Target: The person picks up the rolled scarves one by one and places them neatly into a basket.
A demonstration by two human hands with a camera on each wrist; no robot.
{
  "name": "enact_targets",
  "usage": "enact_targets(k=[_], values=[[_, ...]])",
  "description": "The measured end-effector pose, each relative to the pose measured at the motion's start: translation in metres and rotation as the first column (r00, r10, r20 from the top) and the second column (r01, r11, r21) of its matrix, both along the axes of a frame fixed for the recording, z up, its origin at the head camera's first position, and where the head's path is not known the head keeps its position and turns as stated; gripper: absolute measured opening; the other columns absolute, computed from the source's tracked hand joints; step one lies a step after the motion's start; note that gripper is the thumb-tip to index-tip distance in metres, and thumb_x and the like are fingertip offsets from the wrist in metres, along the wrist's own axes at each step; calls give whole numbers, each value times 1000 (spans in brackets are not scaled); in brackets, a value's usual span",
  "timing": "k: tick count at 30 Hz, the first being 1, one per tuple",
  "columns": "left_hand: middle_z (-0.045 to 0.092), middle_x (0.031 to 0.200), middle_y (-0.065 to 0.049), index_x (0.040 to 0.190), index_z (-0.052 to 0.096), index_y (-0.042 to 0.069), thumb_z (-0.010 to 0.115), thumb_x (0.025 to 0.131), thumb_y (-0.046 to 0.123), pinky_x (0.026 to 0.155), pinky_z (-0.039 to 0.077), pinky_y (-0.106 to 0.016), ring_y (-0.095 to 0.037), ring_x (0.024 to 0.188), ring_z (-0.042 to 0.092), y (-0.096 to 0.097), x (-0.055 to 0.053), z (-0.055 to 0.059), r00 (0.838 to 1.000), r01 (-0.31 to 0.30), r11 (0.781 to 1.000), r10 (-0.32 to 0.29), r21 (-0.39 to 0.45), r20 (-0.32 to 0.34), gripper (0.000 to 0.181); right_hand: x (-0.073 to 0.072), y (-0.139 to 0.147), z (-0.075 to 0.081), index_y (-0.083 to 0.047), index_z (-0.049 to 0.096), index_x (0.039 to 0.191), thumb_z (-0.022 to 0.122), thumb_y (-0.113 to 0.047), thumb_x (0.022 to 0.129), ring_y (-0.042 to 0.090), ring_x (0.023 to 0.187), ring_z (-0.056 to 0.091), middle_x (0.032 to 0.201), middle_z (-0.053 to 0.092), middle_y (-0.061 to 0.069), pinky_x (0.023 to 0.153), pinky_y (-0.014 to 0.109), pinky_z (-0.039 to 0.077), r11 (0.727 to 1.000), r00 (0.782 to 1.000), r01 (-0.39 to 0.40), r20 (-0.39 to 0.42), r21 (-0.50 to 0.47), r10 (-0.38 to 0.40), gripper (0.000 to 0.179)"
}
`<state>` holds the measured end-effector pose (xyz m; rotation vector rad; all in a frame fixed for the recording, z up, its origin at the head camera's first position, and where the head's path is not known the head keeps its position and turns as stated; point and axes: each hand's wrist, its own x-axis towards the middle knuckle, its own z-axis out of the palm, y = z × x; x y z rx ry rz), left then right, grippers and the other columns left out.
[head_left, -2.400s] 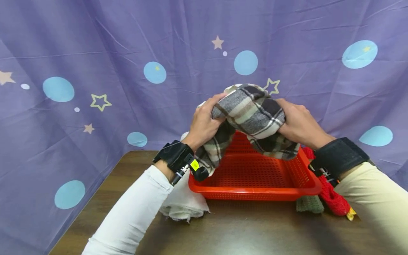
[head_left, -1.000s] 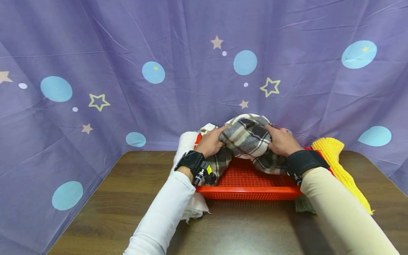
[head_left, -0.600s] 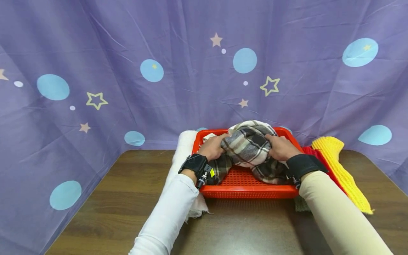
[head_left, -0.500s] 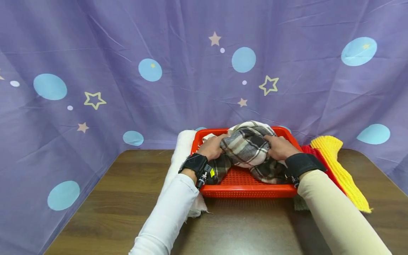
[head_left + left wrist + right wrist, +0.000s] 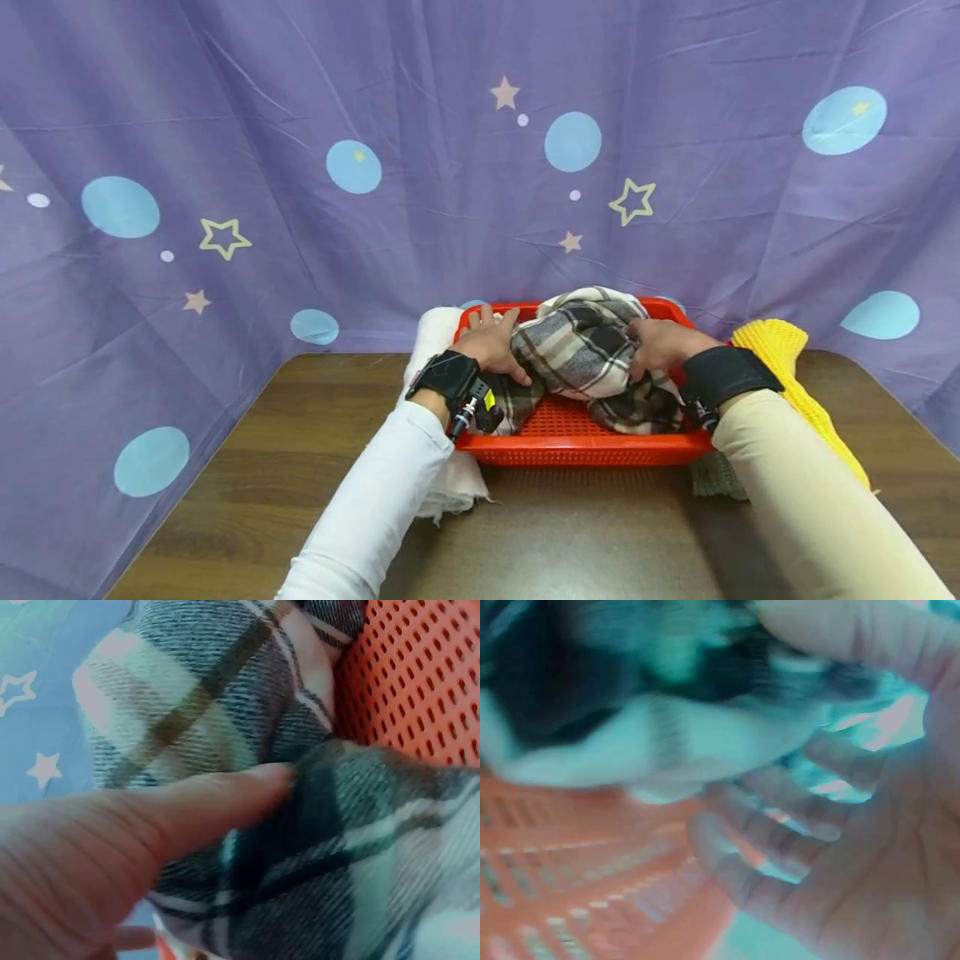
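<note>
container: red basket (image 5: 585, 447), a shallow rectangular tray type with perforated floor and walls, standing level on the brown wood-grain surface (image 5: 585, 542).
basket contents: one plaid cloth (image 5: 581, 350) in grey, black, brown and white, bunched inside; its middle forms a raised dome toward the far side, and two folded portions spread to the near left and near right.
basket floor: perforated red patch visible at the near middle, between the two folded portions.
left hand: left hand (image 5: 491, 343) released, fingers spread over the left part of the basket; the left wrist view shows the thumb extended against the plaid cloth.
right hand: right hand (image 5: 666, 343) at the right side of the plaid cloth, not clenched; the right wrist view, blurred, shows loosely bent fingers standing apart, with the thumb by the fabric.
left of basket: white cloth (image 5: 437, 332), long, running from far to near just beside the basket, its near end frayed; partly hidden by the left arm.
right of basket: yellow knitted item (image 5: 776, 343), extending from far to near, partly covered by the right arm.
near right corner: green knitted item (image 5: 718, 477), partly visible below the rim.
behind: purple curtain (image 5: 435, 83) with stars and blue ovals.
</note>
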<state>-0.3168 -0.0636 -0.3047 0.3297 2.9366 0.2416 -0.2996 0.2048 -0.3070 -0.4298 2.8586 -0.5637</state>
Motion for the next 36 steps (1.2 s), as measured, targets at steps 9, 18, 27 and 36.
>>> enact_targets(k=[9,18,27,36], values=[[29,163,-16,163,11,18,88,78,24,111,39,-42,-32,146,36,0,14,12,991,34,999,-31,-25,131,115,3,-4,9,0,1,159,88,-38,75,61,139,18,153,5,42,105,70,31,992,996,-58,58,-108,64,127],[66,115,-19,119,57,-2,85,77,8,84,52,-34,-28,103,63,-3,9,8,996,30,999,-33,41,77,51,-7,-6,0,7,24,155,81,-47,79,49,138,36,152,32,37,112,59,32,999,991,-33,133,-11,34,109],[66,115,-18,106,72,0,78,82,6,68,46,-31,-24,88,59,-1,1,-4,999,12,1000,-13,8,45,26,-7,-7,-10,7,25,155,81,-50,80,50,133,43,147,42,36,108,57,37,1000,985,24,168,13,-26,110],[60,133,-20,123,65,1,74,87,7,90,50,-37,-31,121,56,-1,-2,-5,999,6,1000,-5,-23,54,37,-9,-7,-13,5,28,154,81,-47,80,48,130,46,145,45,35,107,57,39,999,984,38,173,-6,-37,105]])
